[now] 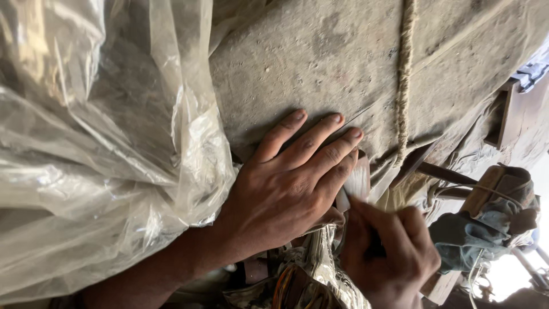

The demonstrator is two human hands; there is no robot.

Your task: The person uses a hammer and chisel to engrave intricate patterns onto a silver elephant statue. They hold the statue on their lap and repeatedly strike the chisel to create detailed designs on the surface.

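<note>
Left hand (pixel 286 189) lies open, flat on the grey cloth (pixel 343 63); right hand (pixel 392 257) below it is closed, pinching a pale fibre tuft (pixel 358 182) whose base is hidden; plastic sheet (pixel 97 143) left

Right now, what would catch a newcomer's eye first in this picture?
Probably the left hand, spread flat in the middle on a dusty grey cloth crossed by a rough rope. Just below it, the right hand pinches a flat bundle of pale threads. A big crumpled clear plastic sheet fills the left side.
</note>
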